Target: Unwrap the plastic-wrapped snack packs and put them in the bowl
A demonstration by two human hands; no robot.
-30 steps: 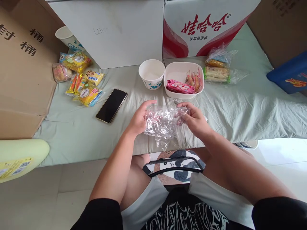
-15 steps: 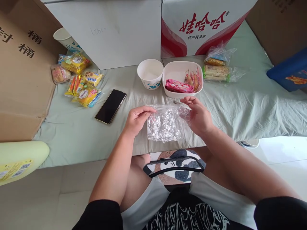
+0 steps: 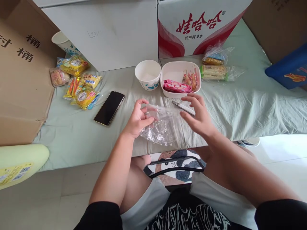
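Note:
A crinkled clear plastic bag point(image 3: 161, 129) hangs over the cloth's front edge area, its upper left corner pinched by my left hand point(image 3: 139, 119). Just right of the bag, my right hand point(image 3: 198, 115) is open, thumb and fingers apart with nothing between them. Under its fingers a grey utility knife point(image 3: 183, 108) lies on the cloth. Behind the hands stand a white paper bowl point(image 3: 148, 75) and a white plastic tub point(image 3: 165, 68). In the tub are a pink wafer packet point(image 3: 177, 86) and several small clear-wrapped snacks point(image 3: 192, 79).
A black phone point(image 3: 109, 108) lies to the left, with several wrapped snacks point(image 3: 83, 97) beyond it. Packaged biscuits point(image 3: 214, 72) sit right of the tub. White cartons point(image 3: 103, 35) stand behind, a brown carton point(image 3: 21, 83) at left and a blue object point(image 3: 287, 68) at right.
My right hand has let go of the bag and spread its fingers, uncovering more of the knife. My left hand has gripped further round the bag, which has swung slightly left and lower.

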